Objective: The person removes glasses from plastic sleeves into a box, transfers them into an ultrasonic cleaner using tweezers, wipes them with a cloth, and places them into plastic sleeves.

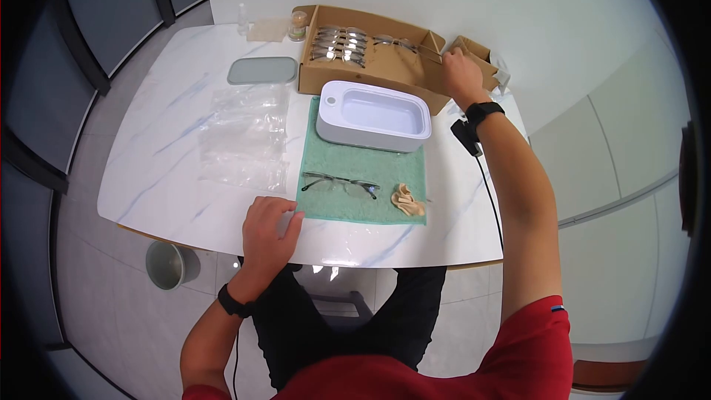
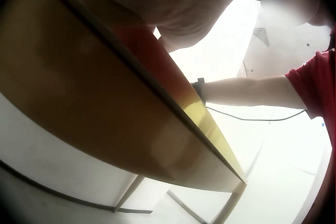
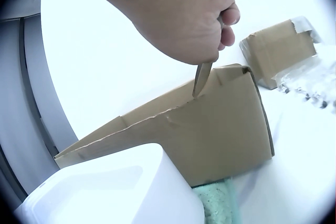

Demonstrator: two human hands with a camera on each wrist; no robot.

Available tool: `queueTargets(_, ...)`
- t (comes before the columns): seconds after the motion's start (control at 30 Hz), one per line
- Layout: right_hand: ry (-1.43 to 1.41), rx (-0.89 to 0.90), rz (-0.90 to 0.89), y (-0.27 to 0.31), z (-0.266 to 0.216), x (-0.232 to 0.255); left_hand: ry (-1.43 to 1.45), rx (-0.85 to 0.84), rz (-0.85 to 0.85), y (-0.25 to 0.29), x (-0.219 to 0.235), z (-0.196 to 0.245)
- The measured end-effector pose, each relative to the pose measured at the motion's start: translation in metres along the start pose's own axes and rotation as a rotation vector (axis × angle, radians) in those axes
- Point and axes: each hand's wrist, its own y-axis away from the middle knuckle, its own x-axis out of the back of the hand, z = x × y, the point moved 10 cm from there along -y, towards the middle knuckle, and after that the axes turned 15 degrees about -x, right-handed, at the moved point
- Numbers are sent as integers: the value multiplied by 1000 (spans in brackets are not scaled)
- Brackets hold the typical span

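Note:
My right hand (image 1: 462, 74) is over the right end of a long cardboard box (image 1: 415, 87). Its fingers curl round a slim, flat piece (image 3: 201, 79), whose tapered end sticks out below the fist in the right wrist view; the rest is hidden. Left of this hand, a pair of glasses (image 1: 395, 43) lies in the box, beside a row of several more glasses (image 1: 341, 46). My left hand (image 1: 268, 231) rests at the table's front edge with relaxed fingers, holding nothing. Next to it, folded-out glasses (image 1: 341, 183) lie on a green towel (image 1: 355, 209).
A white ultrasonic-cleaner-like tub (image 1: 374, 137) stands on the towel's far part, with a crumpled tan cloth (image 1: 406, 200) in front. Clear plastic bags (image 1: 244, 141) and a grey lid (image 1: 262, 70) lie to the left. A smaller cardboard box (image 3: 281, 50) stands at the right.

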Motion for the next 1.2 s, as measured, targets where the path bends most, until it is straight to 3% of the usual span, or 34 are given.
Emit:
queueTargets(0.27, 55, -47, -62, -12, -2, -22, 10, 9, -1, -1, 2, 0)
queueTargets(0.47, 31, 12, -49, -3, 8, -11, -8, -32, 4, -3, 3, 4)
queueTargets(0.7, -40, 92, 68, 35, 23, 41, -22, -50, 27, 0, 2, 3)
queueTargets(0.77, -210, 83, 171, 50, 34, 66, -25, -40, 37, 1, 2, 1)
queueTargets(1.0, -359, 154, 100, 128, 45, 149, -17, -60, 68, 3, 4, 2)
queueTargets(1.2, -415, 226, 17, 182, 41, 168, -31, -89, 58, 4, 2, 5)
